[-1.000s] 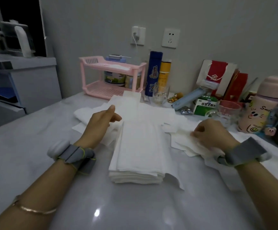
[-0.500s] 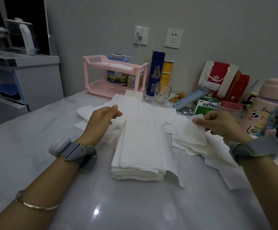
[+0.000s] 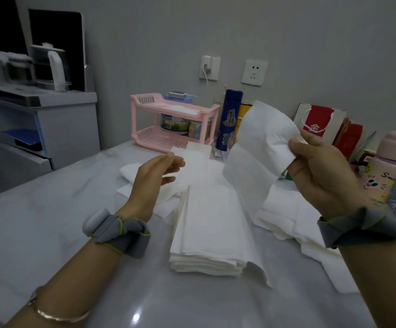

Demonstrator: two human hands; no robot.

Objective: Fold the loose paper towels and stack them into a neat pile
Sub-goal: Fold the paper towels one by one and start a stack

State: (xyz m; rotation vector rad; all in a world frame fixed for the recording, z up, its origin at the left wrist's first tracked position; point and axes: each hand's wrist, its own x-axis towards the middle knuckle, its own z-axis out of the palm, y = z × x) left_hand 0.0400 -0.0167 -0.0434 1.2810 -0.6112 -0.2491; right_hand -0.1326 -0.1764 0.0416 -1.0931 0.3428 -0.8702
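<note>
A neat pile of folded white paper towels [image 3: 210,235] lies in the middle of the grey marble table [image 3: 50,221]. My right hand [image 3: 320,171] is raised above the table and pinches one loose paper towel [image 3: 256,150] by its right edge; the sheet hangs down towards the pile. My left hand [image 3: 155,176] hovers left of the pile with its fingers straight and holds nothing. More loose paper towels [image 3: 284,221] lie spread out to the right of the pile, and others [image 3: 145,183] lie under and beyond my left hand.
A pink two-tier rack [image 3: 168,124] with jars stands at the back. Next to it are a blue flask [image 3: 227,119], red gift bags [image 3: 320,121] and a pink cartoon bottle [image 3: 391,166] at the far right. A grey cabinet [image 3: 40,129] with kettles stands at the left.
My right hand has lifted a loose towel from the right-hand heap up into the air. My left hand has risen off the sheets and its fingers have straightened.
</note>
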